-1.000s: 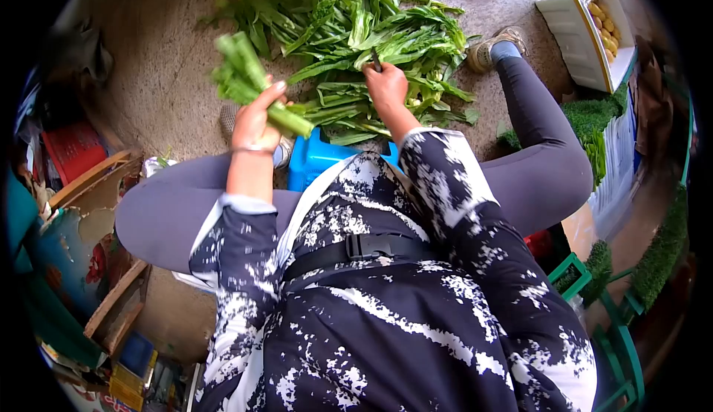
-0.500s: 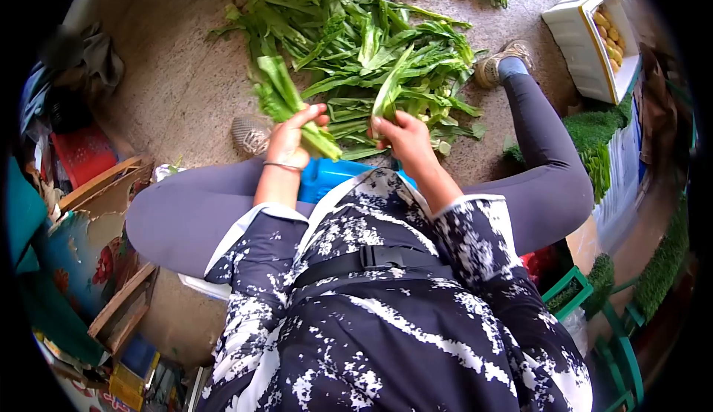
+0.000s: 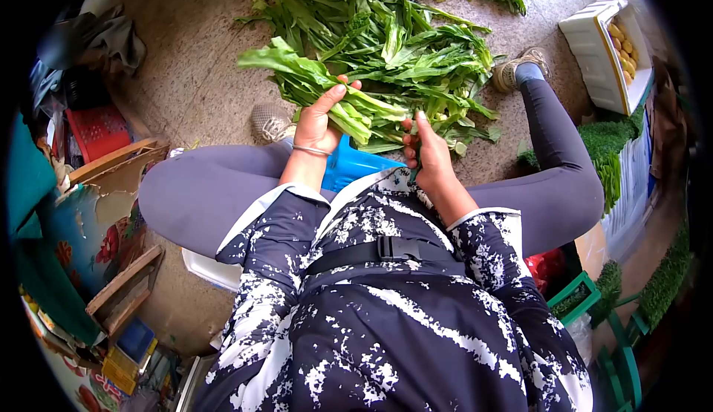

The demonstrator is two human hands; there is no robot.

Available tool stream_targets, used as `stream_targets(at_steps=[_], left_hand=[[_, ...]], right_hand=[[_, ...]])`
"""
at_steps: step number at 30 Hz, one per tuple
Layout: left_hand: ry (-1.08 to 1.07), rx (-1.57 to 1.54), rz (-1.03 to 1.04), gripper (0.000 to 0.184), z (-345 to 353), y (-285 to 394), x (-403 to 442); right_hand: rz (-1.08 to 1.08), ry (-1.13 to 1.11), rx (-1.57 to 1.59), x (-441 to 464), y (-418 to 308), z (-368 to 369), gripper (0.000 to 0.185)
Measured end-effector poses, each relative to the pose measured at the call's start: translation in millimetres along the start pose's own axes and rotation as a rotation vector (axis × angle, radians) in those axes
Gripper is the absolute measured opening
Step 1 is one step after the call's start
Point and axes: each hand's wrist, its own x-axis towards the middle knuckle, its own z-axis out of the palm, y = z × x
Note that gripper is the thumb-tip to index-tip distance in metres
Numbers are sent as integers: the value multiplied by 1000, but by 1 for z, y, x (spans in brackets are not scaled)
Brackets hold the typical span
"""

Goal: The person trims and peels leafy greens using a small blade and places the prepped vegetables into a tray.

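My left hand [image 3: 321,124] is closed around a bunch of long leafy greens [image 3: 297,70], its leaves pointing up and left and its pale stems toward the right. At the stem ends is my right hand [image 3: 432,151], its fingers curled and its thumb raised. Whether it grips a stem tip or something small cannot be made out. Just beyond both hands, a large heap of the same greens [image 3: 416,41] lies loose on the floor. A blue plastic thing [image 3: 353,165] shows between my legs, below the bunch.
At the upper right a white foam box [image 3: 594,59] holds yellowish potato-like produce [image 3: 622,52]. Strips of green artificial grass [image 3: 605,145] lie along the right side. To the left are a red basket [image 3: 98,133], wooden frames [image 3: 126,286] and folded dark cloth [image 3: 111,37].
The single stalk in my right hand has come over to the bunch in my left. The bunch now lies more level, and my right hand has moved slightly right and down.
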Motion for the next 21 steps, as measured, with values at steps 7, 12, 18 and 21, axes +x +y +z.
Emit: stream_targets(at_steps=[7,12,18,21], left_hand=[[5,-9,-24,21,1,-5,-1],[29,59,122,21,1,-10,0],[223,529,176,29,-4,-9,3],[314,1187,229,33,-17,-15,10]], right_hand=[[188,-315,400,8,8,16,23],[222,-113,186,21,16,11,19],[225,301,-103,42,13,-21,26],[-147,-110,-138,27,-9,2,26]])
